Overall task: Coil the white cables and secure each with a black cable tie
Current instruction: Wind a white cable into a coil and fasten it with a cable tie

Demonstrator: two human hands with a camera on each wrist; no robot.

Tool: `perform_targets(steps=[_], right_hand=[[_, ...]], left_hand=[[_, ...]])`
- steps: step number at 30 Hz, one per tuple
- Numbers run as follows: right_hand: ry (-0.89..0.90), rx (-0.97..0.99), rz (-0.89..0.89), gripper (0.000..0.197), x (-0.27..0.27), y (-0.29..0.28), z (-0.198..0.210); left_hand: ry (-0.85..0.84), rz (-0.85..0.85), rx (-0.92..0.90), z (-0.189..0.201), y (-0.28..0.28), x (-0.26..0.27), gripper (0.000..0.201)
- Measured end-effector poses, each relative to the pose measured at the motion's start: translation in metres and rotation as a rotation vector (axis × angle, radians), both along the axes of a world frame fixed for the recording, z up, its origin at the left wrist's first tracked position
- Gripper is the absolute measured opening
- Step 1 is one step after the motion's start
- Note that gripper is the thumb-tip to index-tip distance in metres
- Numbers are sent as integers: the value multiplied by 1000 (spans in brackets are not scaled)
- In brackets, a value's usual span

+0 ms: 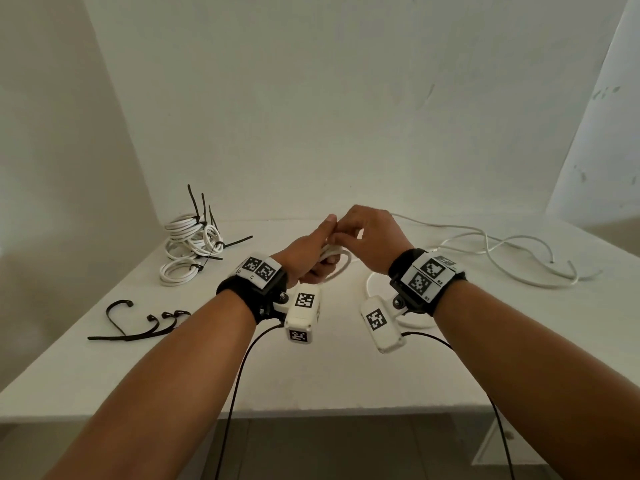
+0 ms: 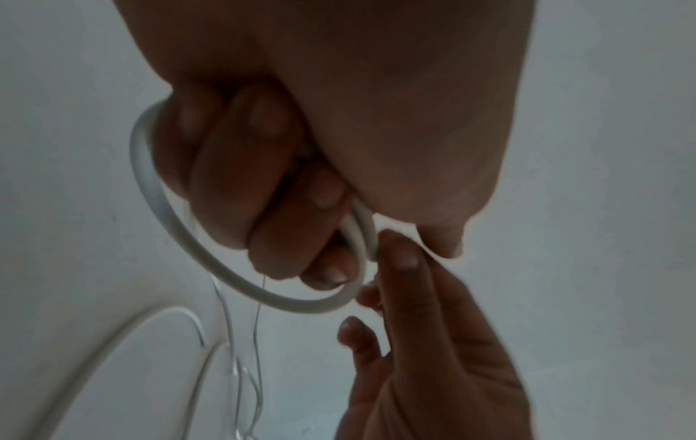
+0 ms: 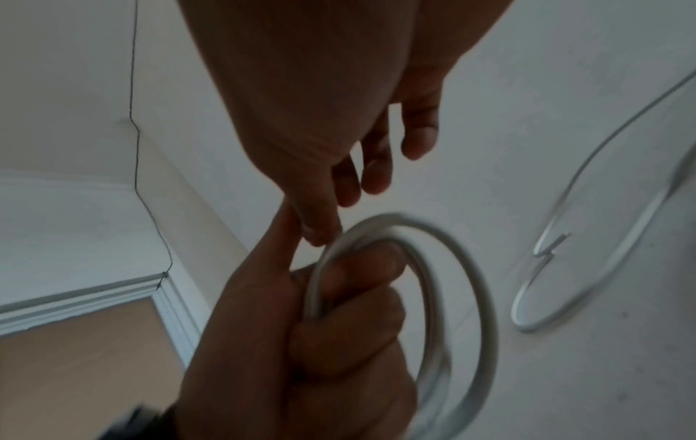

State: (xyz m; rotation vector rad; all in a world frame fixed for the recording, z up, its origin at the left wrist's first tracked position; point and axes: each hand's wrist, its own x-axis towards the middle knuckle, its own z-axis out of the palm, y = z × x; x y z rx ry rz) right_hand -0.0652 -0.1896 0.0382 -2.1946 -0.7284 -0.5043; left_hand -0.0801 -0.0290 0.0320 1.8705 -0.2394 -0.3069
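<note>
Far left on the white table [image 1: 104, 375]: three loose black cable ties [image 1: 138, 327], curved, lying just beside one another near the front-left edge. Behind them, toward the back-left corner, a pile of coiled white cables [image 1: 190, 247], each bound by a black tie with its tail sticking up or out.

Centre, raised above the tabletop: left hand [image 1: 308, 254], fingers curled tight around a small coil of white cable [image 2: 241, 282], loops passing through the fist and bulging out below it. Thumb extended upward, meeting the other hand's fingertips. In the right wrist view, the same coil [image 3: 471, 312] seen wrapped in that fist, blurred.

Just right of it: right hand [image 1: 367, 237], thumb and forefinger pinched together at the top of the coil; remaining fingers loosely spread and holding nothing. Whether the pinch closes on the cable itself or only touches the left thumb: cannot tell.

Far right: uncoiled white cable [image 1: 512, 251] trailing in loose waves across the back-right of the table, running toward the hands.
</note>
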Motion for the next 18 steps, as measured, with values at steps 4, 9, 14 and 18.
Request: perform_targets(steps=[4,9,14,18], right_hand=[[83,47,72,9,6,-12,-5],[217,248,243,23,-4,-15,-18],[130,195,206,35,-5,-16,-21],[116,282,168,13,-3,-14,-21]], left_hand=[[53,-69,-85,4,-1,-7,67],[154,-63,-220,9,-2,-11,64],[204,-80,-191,13,-6,-16,67],[224,-131,-249,16,-7,-15,69]])
